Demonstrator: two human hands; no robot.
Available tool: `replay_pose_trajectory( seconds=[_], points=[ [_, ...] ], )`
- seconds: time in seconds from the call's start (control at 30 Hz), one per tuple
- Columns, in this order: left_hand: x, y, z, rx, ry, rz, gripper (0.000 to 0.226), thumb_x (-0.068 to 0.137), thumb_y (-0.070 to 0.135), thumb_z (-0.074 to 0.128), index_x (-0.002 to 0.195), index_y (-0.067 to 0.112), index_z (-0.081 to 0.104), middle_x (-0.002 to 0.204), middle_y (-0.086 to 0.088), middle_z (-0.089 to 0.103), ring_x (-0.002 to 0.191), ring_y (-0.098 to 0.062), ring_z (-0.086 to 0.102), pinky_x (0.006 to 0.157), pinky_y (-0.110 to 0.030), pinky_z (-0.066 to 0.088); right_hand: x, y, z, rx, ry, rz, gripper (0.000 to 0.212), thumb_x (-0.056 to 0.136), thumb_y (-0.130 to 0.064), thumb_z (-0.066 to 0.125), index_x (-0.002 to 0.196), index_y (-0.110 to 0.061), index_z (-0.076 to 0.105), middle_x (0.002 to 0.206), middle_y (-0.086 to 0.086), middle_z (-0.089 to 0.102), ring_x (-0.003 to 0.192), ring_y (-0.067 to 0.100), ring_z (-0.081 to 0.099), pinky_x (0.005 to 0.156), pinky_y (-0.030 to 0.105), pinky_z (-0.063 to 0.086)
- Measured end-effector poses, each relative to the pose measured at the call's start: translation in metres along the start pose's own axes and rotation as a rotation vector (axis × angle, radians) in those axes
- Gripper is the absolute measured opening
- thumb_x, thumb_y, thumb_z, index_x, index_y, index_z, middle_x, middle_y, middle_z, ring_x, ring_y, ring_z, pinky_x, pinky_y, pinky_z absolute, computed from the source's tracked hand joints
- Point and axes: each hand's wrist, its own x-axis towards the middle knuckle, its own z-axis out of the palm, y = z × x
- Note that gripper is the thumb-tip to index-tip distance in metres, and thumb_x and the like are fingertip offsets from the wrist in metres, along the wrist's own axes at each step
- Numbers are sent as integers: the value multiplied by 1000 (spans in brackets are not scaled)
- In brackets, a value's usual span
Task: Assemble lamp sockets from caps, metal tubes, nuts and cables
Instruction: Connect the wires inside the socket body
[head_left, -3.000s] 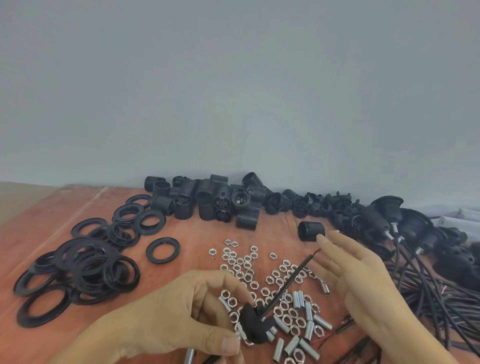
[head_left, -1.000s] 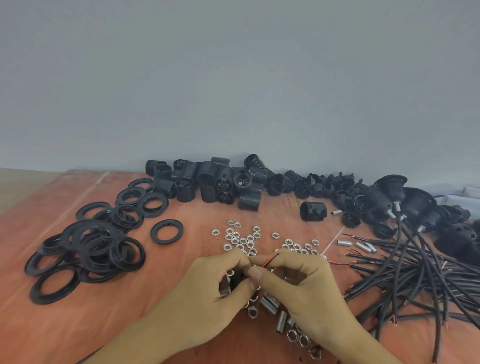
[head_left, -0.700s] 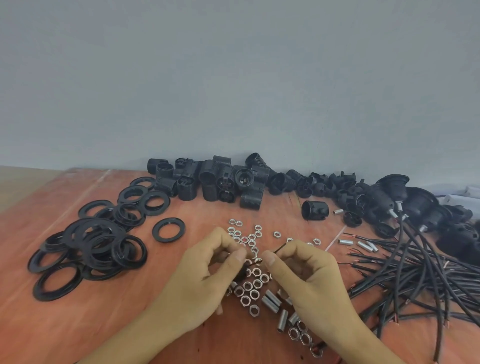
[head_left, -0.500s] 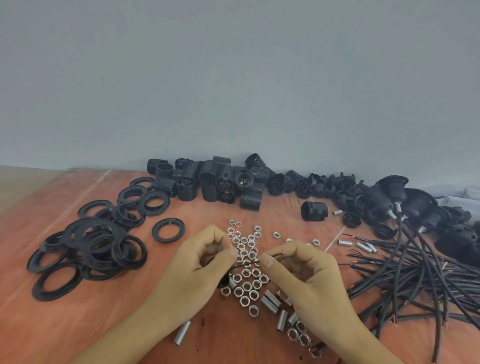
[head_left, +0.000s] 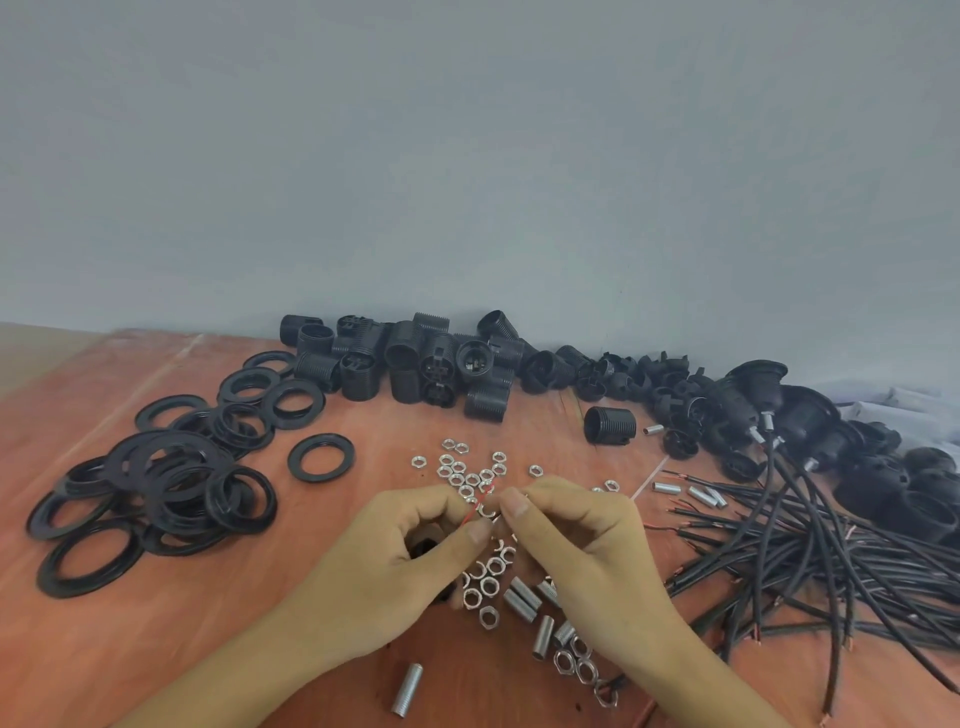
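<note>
Cap (head_left: 420, 546) and wire (head_left: 480, 503) were held above scattered nuts (head_left: 467, 475).
Rings (head_left: 171, 493) lay piled at the left of the counter (head_left: 156, 649). The left grip (head_left: 410, 564) was clenched round the black cap near the counter's middle. The right grip (head_left: 576, 540) pinched the red wire beside it. Tubes (head_left: 524, 603) lay beneath the 2 grips, and cables (head_left: 831, 561) sprawled at the right.

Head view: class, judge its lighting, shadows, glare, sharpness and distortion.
Head view: soft, even light; faint shadows beside the rings; small glints on the nuts; black sockets merge into dark masses; wide lens bows the far edge of the table; slightly soft throughout.
</note>
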Motion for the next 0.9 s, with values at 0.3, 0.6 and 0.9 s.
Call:
replay_pose_trajectory(
  seconds=[0.3,0.6,0.9],
  points=[
    [4,-8,-3,52,202,49,21,86,32,65,67,24,67,60,-7,64,52,-4,52,54,-16,41,86,12,-18,-786,51,76,31,94,-33,60,123,-23,64,118,-5,64,106,10,59,93,30,49],
    [6,-11,-5,82,285,52,11,88,10,69,79,15,74,53,10,59,49,3,50,54,-7,38,123,63,-7,-1270,19,119,56,89,-52,62,133,-22,44,129,7,50,121,29,43,94,41,42],
    [8,-12,-8,88,370,22,17,85,9,71,71,19,71,52,8,59,49,2,50,52,-8,39,78,25,-15,-565,297,50,37,78,-32,81,105,-20,57,98,-10,67,88,4,63,75,21,52]
  ],
)
